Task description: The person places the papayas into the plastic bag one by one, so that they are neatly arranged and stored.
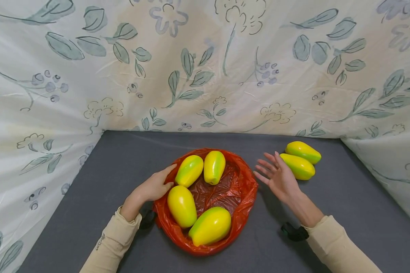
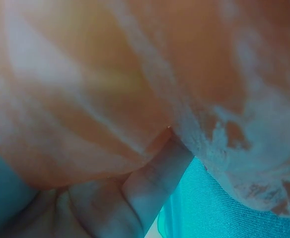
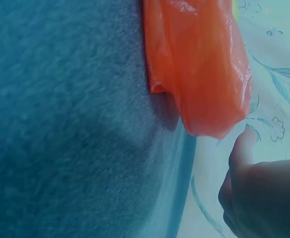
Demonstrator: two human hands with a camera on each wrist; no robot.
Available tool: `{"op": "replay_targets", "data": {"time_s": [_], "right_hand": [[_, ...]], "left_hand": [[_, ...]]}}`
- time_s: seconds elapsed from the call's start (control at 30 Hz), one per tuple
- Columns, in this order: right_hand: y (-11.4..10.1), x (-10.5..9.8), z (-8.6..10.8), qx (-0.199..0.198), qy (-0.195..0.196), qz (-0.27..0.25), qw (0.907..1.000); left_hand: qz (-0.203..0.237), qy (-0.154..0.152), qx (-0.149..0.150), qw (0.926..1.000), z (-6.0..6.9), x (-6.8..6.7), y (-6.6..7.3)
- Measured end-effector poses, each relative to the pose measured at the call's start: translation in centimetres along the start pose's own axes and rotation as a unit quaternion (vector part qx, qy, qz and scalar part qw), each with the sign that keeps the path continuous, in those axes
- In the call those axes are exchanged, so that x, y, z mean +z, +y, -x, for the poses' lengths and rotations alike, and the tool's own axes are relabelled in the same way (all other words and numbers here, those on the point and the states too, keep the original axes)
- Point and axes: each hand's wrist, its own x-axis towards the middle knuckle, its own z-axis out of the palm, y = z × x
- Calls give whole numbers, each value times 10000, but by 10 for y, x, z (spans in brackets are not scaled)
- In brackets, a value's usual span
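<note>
A red plastic bag point(image 1: 242, 227), its rim rolled into a round, basket-like shape, sits on the dark tabletop. Several glossy yellow-green fruits, shaped like papayas or mangoes, lie inside along its left and front; one is the large front fruit point(image 1: 212, 226). My left hand point(image 1: 154, 185) rests against the bag's left side, fingers and thumb spread along it. In the left wrist view the bag point(image 2: 110, 99) fills most of the picture. To the right of the bag, my right hand point(image 1: 279, 178) is held with its palm turned up and fingers extended, holding nothing.
Two more yellow-green fruits lie side by side behind my right hand, the nearer fruit point(image 1: 300, 167) and the farther fruit point(image 1: 304, 151). Floral cloth point(image 1: 198, 87) hangs behind the dark tabletop point(image 1: 123, 151) and at both sides.
</note>
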Motion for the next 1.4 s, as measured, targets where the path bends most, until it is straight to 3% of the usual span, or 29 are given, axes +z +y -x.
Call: {"op": "replay_targets", "data": {"time_s": [0.37,0.63,1.4], "right_hand": [[1,-18,11,154,254,-385,9988],[-3,-31,18,-63,596,-819,9948],[-8,-68,34,-180,748,-1238,9893]], "left_hand": [[-37,24,-20,10000,0,0,0],[-50,17,42,10000,0,0,-1],[-93,22,71,9999,1,-1,-1]]}}
